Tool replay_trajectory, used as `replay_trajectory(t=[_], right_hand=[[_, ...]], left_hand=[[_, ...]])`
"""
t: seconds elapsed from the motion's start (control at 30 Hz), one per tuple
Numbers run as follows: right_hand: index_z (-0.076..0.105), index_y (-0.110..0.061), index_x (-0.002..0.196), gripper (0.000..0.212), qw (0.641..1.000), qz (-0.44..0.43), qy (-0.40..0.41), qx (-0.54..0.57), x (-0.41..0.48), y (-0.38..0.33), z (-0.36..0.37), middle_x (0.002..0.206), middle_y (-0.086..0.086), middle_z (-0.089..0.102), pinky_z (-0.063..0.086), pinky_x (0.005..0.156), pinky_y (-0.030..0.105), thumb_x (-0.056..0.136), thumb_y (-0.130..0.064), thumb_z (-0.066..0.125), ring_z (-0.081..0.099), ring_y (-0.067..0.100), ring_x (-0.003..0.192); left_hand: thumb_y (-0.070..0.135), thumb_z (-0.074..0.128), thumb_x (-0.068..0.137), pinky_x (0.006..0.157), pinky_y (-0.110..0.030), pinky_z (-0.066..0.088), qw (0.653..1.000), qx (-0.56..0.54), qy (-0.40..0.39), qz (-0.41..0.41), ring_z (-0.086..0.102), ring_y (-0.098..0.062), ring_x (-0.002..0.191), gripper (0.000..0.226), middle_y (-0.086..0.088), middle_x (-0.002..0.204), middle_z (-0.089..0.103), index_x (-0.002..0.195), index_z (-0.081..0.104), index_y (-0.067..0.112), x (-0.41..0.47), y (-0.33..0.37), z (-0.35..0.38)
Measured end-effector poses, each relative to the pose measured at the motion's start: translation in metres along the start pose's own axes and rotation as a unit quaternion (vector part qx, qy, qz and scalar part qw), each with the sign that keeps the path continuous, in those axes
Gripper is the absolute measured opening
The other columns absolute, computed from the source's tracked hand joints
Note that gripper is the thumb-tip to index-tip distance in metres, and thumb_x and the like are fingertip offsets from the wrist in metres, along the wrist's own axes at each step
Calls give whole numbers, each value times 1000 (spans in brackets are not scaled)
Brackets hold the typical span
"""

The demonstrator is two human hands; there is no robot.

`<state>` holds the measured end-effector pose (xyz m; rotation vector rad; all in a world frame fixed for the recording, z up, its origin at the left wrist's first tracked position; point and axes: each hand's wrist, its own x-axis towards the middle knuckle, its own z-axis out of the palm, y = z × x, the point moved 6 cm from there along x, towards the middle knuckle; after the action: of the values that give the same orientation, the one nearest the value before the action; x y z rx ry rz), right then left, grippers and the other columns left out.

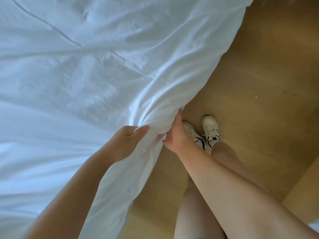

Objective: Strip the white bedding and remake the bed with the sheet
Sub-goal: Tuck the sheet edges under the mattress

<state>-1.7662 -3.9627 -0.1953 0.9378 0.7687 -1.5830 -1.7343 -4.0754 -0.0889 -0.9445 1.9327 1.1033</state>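
A white sheet point(96, 69) lies rumpled over the bed and fills the left and upper part of the view. Its edge is gathered into a thick bunch at the bed's right side. My left hand point(126, 143) grips that bunch from the left, fingers closed into the cloth. From the right, my right hand point(175, 133) holds the same bunch with its fingers wrapped over the fold. Below the hands the sheet hangs down off the bed edge.
A wooden floor point(259, 83) runs along the right of the bed. My feet in white trainers point(210, 129) stand on it close to the bed edge, just right of my hands. My bare legs fill the lower right.
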Motion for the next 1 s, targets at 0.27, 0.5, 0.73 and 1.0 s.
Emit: replay_trajectory(t=[0.27,0.5,0.73,1.0], right_hand=[[61,-26,105,19,994,8,58,-94,-5,39,-13,105,-1,66,50,86,29,97,-23,44,61,13,96],[63,-13,84,19,984,-97,148,-2,-19,12,-25,80,10,67,57,63,30,94,-11,47,65,20,77],[55,-10,78,25,980,-169,109,3,-35,15,-10,64,2,55,41,46,21,96,-15,38,51,11,50],[34,-15,65,37,860,-309,322,-246,-89,-10,-39,62,-2,40,28,45,19,100,-24,40,35,9,53]], left_hand=[[56,62,72,45,-19,32,989,111,72,66,35,-5,43,43,13,49,37,61,40,21,8,19,5],[53,57,83,53,-22,31,942,251,136,174,45,-4,62,34,11,72,47,84,44,21,31,56,14],[36,44,96,54,-31,31,893,385,109,208,49,-22,68,27,0,72,51,81,45,14,35,76,25],[47,61,85,55,-22,35,882,399,61,245,53,-11,69,28,14,71,53,69,48,29,17,106,2]])
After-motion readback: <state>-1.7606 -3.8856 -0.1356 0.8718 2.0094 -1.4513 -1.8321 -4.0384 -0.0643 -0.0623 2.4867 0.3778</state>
